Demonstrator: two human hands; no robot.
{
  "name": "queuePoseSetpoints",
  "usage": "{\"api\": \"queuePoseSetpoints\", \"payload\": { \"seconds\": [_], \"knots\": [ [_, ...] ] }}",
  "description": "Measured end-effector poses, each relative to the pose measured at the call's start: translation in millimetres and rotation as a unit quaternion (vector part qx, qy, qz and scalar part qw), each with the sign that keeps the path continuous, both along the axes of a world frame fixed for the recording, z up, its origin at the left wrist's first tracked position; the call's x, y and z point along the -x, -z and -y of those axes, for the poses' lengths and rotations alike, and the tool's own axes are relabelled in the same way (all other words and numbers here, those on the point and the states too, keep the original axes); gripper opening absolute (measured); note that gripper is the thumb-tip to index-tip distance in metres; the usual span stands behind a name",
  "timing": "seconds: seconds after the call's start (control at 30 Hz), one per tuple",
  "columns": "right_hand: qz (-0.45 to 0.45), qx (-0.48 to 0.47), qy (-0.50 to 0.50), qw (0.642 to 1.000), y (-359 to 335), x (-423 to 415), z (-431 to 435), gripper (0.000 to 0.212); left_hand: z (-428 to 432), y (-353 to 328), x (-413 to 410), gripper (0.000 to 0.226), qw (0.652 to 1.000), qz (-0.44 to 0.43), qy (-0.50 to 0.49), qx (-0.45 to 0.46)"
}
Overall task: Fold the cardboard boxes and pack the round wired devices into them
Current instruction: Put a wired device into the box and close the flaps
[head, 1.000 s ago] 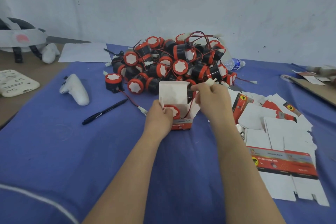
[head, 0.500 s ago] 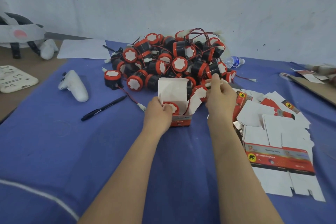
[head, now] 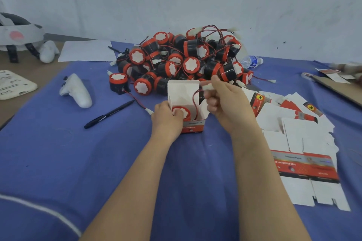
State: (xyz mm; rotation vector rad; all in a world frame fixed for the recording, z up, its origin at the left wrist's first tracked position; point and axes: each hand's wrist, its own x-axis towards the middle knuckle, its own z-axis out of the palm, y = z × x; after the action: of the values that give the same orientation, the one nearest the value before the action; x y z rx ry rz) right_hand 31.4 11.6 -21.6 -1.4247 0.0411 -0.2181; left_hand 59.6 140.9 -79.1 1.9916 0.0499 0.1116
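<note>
A small folded cardboard box stands open on the blue cloth, its white lid flap raised behind. A round red-and-black wired device sits inside it. My left hand grips the box's left wall, thumb on the device. My right hand pinches the device's white connector above the box, and its red wire loops down into the box. Behind lies a pile of several more round devices. Flat unfolded boxes lie to the right.
A black pen and a white controller lie left of the box. One lone device sits by the pile. A water bottle lies behind the pile; a paper sheet and a headset are at the far left.
My right hand has drawn back from the pile toward the box, bringing the white connector and red wire over the opening. My left hand has stayed on the box.
</note>
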Motion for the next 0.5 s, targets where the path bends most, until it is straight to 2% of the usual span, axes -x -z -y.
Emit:
{"api": "queuePoseSetpoints", "payload": {
  "seconds": [0.07,0.13,0.23,0.37,0.5],
  "knots": [
    [-0.037,-0.02,-0.095,0.995,0,2,1,0.03,0,0,0,0.027,1.0,0.002,-0.001,-0.001],
    [-0.067,0.009,-0.111,0.991,1,2,1,0.024,0,0,-1,0.027,1.0,0.004,-0.004,-0.001],
    [-0.073,0.094,-0.062,0.991,4,0,0,0.021,0,0,-1,0.029,1.0,0.004,0.0,0.004],
    [-0.067,0.096,-0.021,0.993,8,-2,0,0.018,0,1,-1,0.031,1.0,0.007,-0.001,0.0],
    [-0.064,0.209,0.023,0.975,12,-3,4,0.017,0,2,-1,0.032,1.0,0.008,-0.003,0.0]
  ]
}}
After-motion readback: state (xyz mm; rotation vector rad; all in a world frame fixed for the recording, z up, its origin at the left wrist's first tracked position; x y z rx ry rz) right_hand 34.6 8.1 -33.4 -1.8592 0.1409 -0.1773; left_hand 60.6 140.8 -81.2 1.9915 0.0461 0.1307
